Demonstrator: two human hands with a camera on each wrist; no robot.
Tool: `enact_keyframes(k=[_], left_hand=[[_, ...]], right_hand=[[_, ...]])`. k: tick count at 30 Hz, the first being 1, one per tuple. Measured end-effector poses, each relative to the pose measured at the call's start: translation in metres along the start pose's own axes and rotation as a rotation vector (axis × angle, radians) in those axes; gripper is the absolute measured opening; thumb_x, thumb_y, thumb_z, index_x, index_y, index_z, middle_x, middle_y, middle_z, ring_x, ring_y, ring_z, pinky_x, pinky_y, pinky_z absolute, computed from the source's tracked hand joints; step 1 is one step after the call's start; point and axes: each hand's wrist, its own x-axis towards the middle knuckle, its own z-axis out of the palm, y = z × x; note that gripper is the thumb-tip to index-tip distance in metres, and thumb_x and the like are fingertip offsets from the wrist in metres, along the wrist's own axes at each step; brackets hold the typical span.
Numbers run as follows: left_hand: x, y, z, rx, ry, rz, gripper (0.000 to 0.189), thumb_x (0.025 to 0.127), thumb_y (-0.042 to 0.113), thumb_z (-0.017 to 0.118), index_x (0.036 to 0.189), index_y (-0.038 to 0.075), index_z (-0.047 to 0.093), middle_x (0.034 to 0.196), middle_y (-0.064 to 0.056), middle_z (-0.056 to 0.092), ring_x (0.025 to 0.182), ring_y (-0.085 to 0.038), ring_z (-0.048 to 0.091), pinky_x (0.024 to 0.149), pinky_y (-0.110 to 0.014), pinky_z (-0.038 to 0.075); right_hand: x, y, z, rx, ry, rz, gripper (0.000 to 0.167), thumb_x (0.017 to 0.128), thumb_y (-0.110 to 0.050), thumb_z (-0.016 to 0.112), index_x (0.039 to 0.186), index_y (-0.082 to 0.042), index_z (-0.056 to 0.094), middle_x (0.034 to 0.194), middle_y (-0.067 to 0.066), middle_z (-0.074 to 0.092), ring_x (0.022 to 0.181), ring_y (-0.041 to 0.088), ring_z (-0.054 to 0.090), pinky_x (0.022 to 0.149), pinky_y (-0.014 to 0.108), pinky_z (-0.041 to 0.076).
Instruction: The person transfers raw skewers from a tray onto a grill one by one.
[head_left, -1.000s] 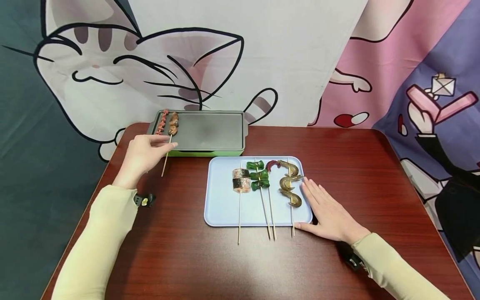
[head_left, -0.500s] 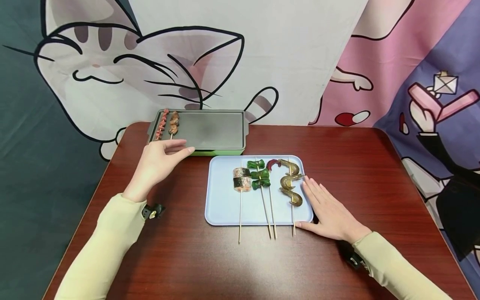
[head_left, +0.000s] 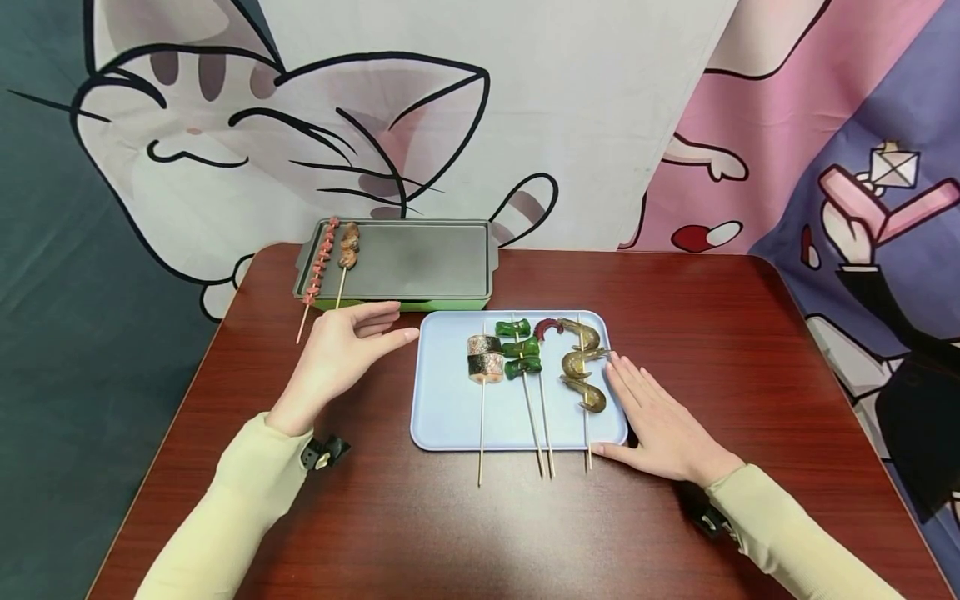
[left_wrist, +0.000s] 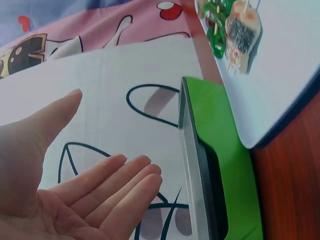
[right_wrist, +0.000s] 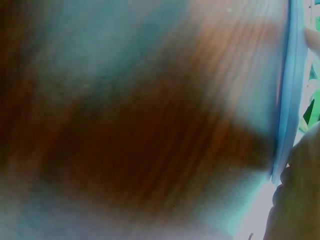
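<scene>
My left hand [head_left: 348, 350] holds nothing; its fingers are straight and its thumb spread, between the griddle's front edge and the tray's left side. In the left wrist view its palm [left_wrist: 65, 215] is bare. My right hand [head_left: 663, 425] rests with straight fingers against the right edge of a pale blue tray [head_left: 442, 421]. On that tray lie a fish-like chunk skewer [head_left: 485, 367], a green pepper skewer [head_left: 519, 350], a skewer with a dark red curled tentacle [head_left: 547, 327] and a shrimp skewer [head_left: 577, 364]. A browned meat skewer [head_left: 348, 248] and a reddish sausage-like skewer [head_left: 321, 262] lie on the griddle [head_left: 427, 258].
The griddle has a green base [left_wrist: 215, 115] and stands at the back left of the brown wooden table [head_left: 450, 533]. Skewer sticks overhang the tray's front edge. Behind the table hangs a cartoon cat cloth [head_left: 600, 100].
My left hand has let go of the meat skewer on the griddle and moved right and toward me, to the tray's left side. My right hand has stayed at the tray's edge.
</scene>
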Motion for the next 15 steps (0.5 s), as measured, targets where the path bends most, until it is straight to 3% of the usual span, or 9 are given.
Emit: enact_keyframes(k=[15], left_hand=[[-0.016, -0.004, 0.032, -0.083, -0.076, -0.002, 0.058, 0.083, 0.032, 0.087, 0.130, 0.004, 0.068, 0.126, -0.011, 0.069, 0.112, -0.027, 0.068, 0.090, -0.034, 0.059]], right_hand=[[0.001, 0.001, 0.000, 0.004, -0.009, 0.009, 0.117, 0.084, -0.076, 0.062, 0.159, 0.004, 0.023, 0.167, 0.019, 0.014, 0.152, 0.034, 0.015, 0.125, 0.045, 0.014]])
